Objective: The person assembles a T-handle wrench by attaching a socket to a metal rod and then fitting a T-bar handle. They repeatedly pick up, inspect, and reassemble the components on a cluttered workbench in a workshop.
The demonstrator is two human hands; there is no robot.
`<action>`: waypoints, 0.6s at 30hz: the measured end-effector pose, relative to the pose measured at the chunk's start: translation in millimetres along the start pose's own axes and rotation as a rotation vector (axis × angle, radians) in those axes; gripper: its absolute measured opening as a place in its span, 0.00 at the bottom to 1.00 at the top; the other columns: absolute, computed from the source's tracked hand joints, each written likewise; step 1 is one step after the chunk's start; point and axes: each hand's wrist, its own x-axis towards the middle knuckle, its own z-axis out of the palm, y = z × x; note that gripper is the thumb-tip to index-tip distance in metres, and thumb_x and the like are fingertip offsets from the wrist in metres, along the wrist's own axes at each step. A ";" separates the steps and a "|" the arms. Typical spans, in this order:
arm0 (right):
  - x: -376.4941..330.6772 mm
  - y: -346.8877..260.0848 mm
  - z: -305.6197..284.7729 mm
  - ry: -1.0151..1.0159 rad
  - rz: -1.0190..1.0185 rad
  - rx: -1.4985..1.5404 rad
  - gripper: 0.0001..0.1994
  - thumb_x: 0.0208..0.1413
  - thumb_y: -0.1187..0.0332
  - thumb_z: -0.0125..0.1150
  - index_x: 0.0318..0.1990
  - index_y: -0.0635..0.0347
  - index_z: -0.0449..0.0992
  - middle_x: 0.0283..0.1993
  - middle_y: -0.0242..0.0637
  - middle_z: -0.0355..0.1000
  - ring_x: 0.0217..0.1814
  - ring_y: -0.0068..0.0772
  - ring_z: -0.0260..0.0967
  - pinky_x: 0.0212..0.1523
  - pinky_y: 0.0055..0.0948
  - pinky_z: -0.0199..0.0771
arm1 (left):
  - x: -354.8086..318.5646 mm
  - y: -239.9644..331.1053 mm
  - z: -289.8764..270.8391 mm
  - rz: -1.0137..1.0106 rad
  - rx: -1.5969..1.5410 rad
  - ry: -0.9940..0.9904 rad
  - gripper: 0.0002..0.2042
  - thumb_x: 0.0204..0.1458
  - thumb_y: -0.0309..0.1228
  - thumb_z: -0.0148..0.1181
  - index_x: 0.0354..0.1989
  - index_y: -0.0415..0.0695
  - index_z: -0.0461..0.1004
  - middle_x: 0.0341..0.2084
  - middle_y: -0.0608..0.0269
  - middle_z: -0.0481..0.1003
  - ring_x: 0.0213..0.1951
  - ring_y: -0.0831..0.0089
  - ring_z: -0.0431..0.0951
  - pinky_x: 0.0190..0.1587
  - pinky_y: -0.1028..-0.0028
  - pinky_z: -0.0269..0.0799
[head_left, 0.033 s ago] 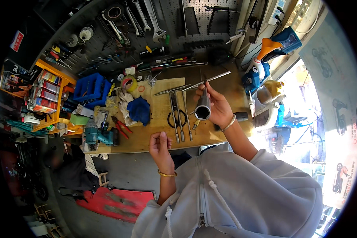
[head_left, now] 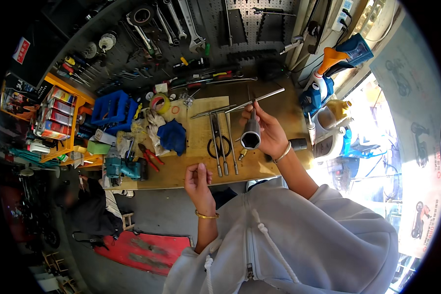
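Note:
My right hand point(head_left: 271, 132) is closed around a T-handle socket wrench point(head_left: 250, 136). Its hexagonal socket opening faces me, and the silver crossbar point(head_left: 267, 95) sticks out above the fingers. My left hand point(head_left: 199, 182) hovers by the bench's front edge with its fingers curled in; nothing shows in it. Between the hands, more T-handle wrenches point(head_left: 219, 165) lie on the bench, their shafts pointing toward me. Black-handled scissors point(head_left: 211, 149) lie partly hidden under these shafts. A small brass-coloured fitting point(head_left: 242, 154) rests below the held socket.
Left on the wooden bench point(head_left: 181, 171) are red pliers point(head_left: 155, 159), a blue cloth point(head_left: 172, 136), a teal power tool point(head_left: 125, 168) and a blue bin point(head_left: 113, 108). Bottles and an orange funnel point(head_left: 332, 59) stand at right. Wrenches point(head_left: 193, 34) hang behind. Someone in dark clothing point(head_left: 95, 210) is at lower left.

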 end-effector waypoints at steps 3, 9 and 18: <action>-0.6 2.5 -2.9 -0.002 0.007 -0.008 0.13 0.67 0.62 0.43 0.38 0.65 0.67 0.26 0.27 0.54 0.28 0.16 0.53 0.21 0.11 0.62 | -2.0 0.2 -2.4 0.005 0.000 0.004 0.08 0.59 0.33 0.56 0.32 0.43 0.69 0.20 0.71 0.69 0.23 0.86 0.64 0.25 0.84 0.58; -9.5 5.5 3.7 -0.009 0.020 -0.016 0.14 0.67 0.61 0.43 0.38 0.65 0.67 0.25 0.28 0.53 0.27 0.17 0.51 0.21 0.12 0.59 | -7.4 -3.1 -0.2 0.008 -0.013 -0.031 0.07 0.59 0.32 0.56 0.33 0.42 0.70 0.22 0.70 0.68 0.24 0.84 0.64 0.25 0.84 0.57; -19.6 8.6 4.0 0.075 -0.163 -0.478 0.14 0.66 0.58 0.45 0.38 0.61 0.69 0.23 0.29 0.65 0.23 0.18 0.58 0.23 0.16 0.61 | -18.6 -10.6 5.9 0.000 -0.021 -0.012 0.06 0.59 0.32 0.56 0.35 0.42 0.69 0.23 0.70 0.68 0.24 0.84 0.65 0.25 0.83 0.58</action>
